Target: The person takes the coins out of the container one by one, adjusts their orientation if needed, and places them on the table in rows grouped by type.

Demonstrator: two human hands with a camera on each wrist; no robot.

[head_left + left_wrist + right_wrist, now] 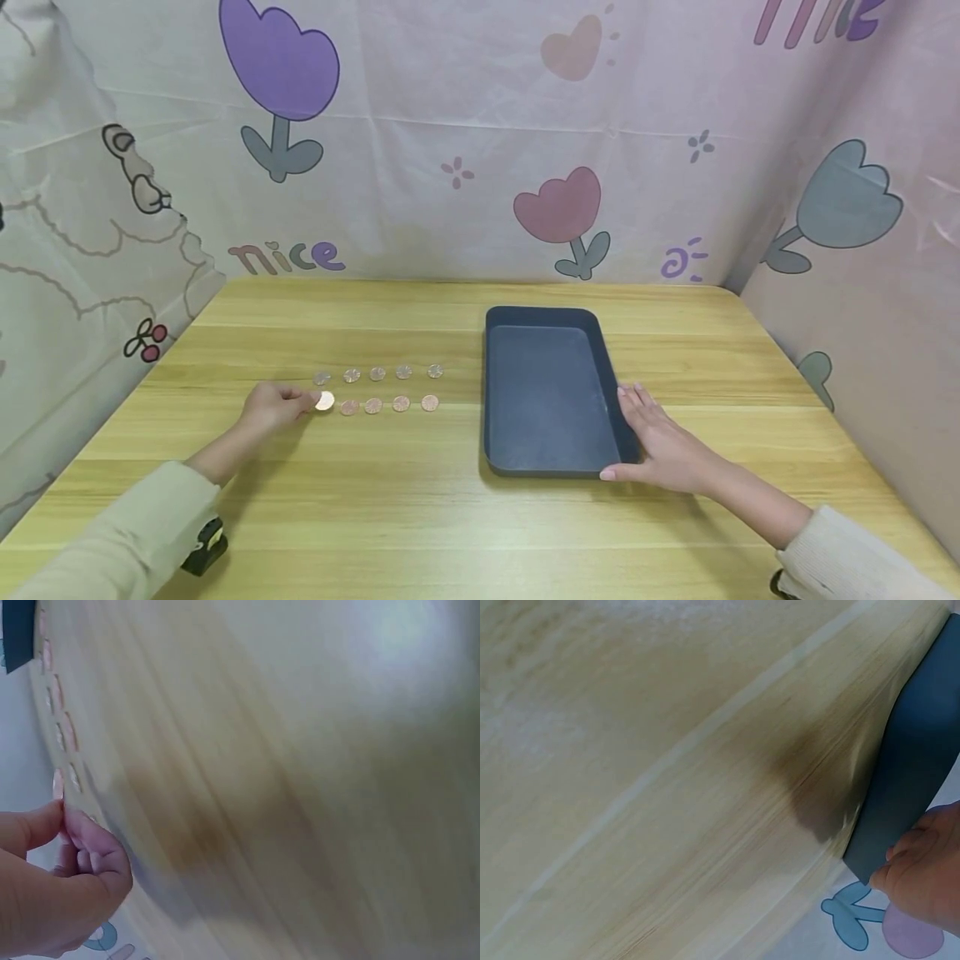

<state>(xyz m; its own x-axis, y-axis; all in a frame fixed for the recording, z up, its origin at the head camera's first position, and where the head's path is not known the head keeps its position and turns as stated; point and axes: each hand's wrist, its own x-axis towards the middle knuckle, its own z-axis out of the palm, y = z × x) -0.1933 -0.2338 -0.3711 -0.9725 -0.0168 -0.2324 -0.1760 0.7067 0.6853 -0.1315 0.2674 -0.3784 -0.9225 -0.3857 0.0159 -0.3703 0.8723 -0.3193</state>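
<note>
My left hand [273,406] pinches a shiny coin [325,401] between thumb and fingertips. In the left wrist view the same coin [58,784] stands tilted on edge in the left hand's fingertips [56,812]. Right of it runs a front row of copper-coloured coins [401,403]; behind that lies a row of silvery coins [377,373]. With fingers spread, my right hand [671,446] rests against the near right corner of a dark rectangular tray [543,392], fingers along its right wall and thumb at the front edge. In the right wrist view the fingers touch the tray's side [915,742].
The wooden table [337,517] reaches back to a patterned cloth [420,208] that hangs behind it and at both sides. The tray stands right of the coin rows, a short gap from them, and its raised walls enclose a bare floor.
</note>
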